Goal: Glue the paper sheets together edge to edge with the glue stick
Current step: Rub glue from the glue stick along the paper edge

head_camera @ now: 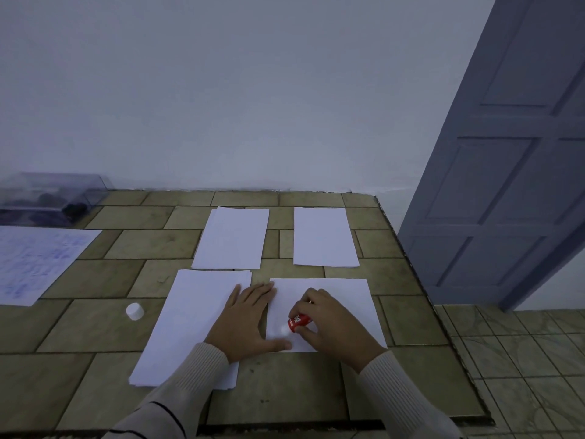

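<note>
Red glue stick [299,322], probably rigid and light, sits pinched by its barrel in the right hand [332,321], tip on the sheet [342,299] beneath; the left hand [245,321], flat alongside, pins that flimsy sheet (likely creases easily).

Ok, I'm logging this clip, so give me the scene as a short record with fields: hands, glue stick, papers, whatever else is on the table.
left hand: flat, pressing near-left stack and near-right sheet
right hand: grips glue stick, tip on near-right sheet near its left edge
cap: off, on table left of the near-left stack
far papers: far-left stack and far-right stack, apart, untouched
other: printed sheet, clear box at far left
</note>
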